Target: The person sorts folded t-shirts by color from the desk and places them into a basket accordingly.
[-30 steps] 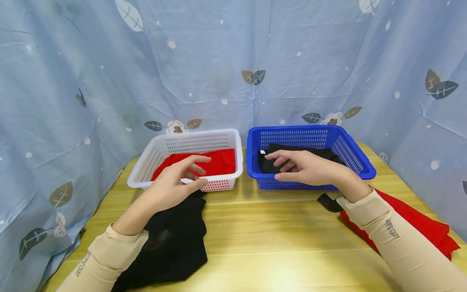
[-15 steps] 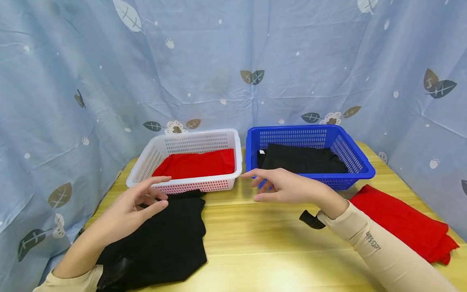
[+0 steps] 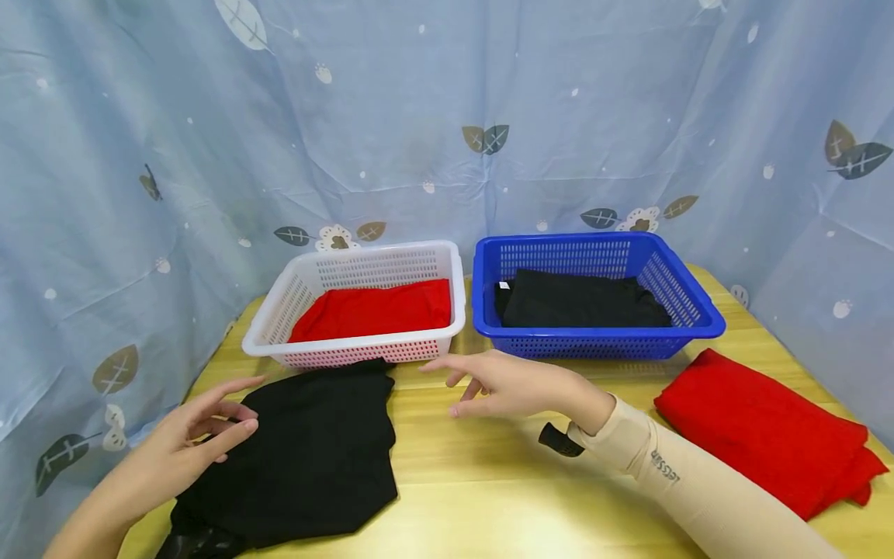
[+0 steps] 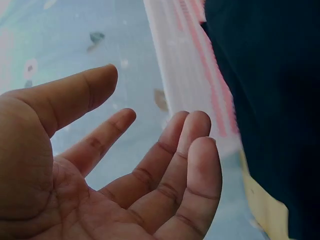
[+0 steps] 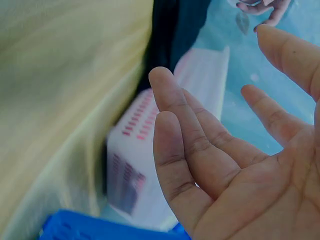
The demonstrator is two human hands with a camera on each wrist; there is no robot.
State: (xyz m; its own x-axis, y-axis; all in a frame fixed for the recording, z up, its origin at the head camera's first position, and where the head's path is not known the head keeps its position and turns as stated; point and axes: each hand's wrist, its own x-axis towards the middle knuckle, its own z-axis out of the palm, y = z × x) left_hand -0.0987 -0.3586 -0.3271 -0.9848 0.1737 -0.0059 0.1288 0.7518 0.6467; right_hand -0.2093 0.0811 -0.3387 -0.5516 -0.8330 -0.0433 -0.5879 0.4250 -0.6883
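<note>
My left hand (image 3: pixel 185 446) hovers at the left edge of a black cloth garment (image 3: pixel 314 450) spread on the table, its fingers relaxed and holding nothing. In the left wrist view that palm (image 4: pixel 115 195) faces the camera, with the dark garment beyond it. Over the middle of the table, in front of the two baskets, my right hand (image 3: pixel 517 384) hangs with loose fingers and nothing in them. A white basket (image 3: pixel 352 345) holds folded red cloth (image 3: pixel 377 309). A blue basket (image 3: pixel 594 341) holds folded black cloth (image 3: pixel 587 301), a small white tag showing at its left.
Another folded red cloth (image 3: pixel 764 431) lies at the table's right side. The baskets stand side by side at the back of the wooden table (image 3: pixel 489 497). A light blue patterned curtain (image 3: pixel 419 116) hangs behind and at both sides.
Both hands have drawn back from the baskets: the left down and leftward to the black garment, the right down and leftward from above the blue basket. The cloths have stayed put.
</note>
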